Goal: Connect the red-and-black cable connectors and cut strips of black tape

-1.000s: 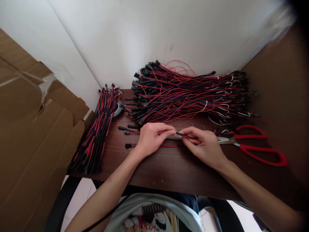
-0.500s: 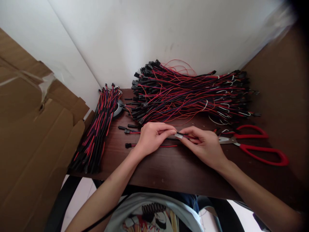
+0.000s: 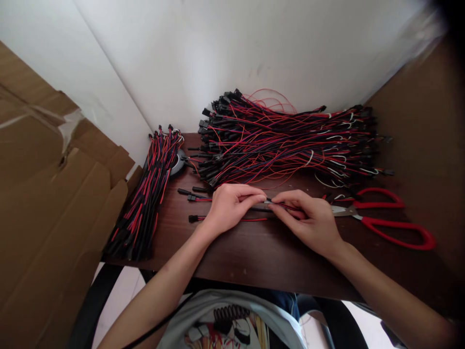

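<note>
My left hand [image 3: 232, 206] pinches a red-and-black wire cable [image 3: 203, 198], whose black connectors stick out to the left of the hand. Close beside it, my right hand [image 3: 308, 213] is closed on the same cable, thumb and forefinger together. A small grey-white piece of tape [image 3: 267, 201] shows between the fingertips, mostly hidden by them. Below the hands lies another red-and-black wire [image 3: 254, 219] with a black connector at its left end. Scissors with red handles [image 3: 397, 232] lie right of my right hand, their blades running behind it.
A big heap of red and black cables [image 3: 276, 140] lies along the white wall. At left are a bundle of cables [image 3: 145, 203], a grey tape roll [image 3: 178, 164] and a cardboard box [image 3: 54, 203]. A brown panel [image 3: 428, 145] bounds the right of the dark table [image 3: 254, 261].
My right thumb and forefinger have moved over the tape, which was plainly visible and now is mostly covered. My left hand has barely moved.
</note>
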Available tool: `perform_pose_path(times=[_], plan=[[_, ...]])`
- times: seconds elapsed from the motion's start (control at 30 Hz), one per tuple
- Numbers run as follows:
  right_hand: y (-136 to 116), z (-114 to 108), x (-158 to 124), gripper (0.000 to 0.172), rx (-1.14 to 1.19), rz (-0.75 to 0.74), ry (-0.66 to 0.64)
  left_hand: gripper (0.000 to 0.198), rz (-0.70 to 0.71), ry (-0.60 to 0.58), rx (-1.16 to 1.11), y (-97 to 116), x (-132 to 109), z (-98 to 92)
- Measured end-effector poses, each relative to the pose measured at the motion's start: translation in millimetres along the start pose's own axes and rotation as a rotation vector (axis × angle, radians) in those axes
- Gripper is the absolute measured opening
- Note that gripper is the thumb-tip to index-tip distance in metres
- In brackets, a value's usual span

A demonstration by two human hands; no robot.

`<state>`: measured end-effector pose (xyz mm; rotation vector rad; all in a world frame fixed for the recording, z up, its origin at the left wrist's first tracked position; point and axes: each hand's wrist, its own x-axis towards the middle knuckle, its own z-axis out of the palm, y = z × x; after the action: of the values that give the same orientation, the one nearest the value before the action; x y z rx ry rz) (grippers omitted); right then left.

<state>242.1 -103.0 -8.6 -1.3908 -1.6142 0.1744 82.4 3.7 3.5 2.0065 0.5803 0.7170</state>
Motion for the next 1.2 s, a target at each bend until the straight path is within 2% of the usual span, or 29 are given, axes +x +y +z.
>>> perform_pose_path(times=[0.23, 0.97, 1.2], plan=[[1.6, 0.4, -2.4, 0.007, -0.017, -0.025, -0.007, 0.017, -0.001, 0.002, -0.012, 0.4, -0.7, 0.0], [5.2, -4.0, -1.2, 0.013, -0.019, -0.077, -0.207, 0.019, -0.036, 0.027, 0.05, -0.3, -1.3, 0.1], [4.5, -4.4, -0.7, 0.007, -0.014, -0.04, -0.169, 0.02, -0.046, 0.023, 0.047, -1.8, -0.6, -0.7]])
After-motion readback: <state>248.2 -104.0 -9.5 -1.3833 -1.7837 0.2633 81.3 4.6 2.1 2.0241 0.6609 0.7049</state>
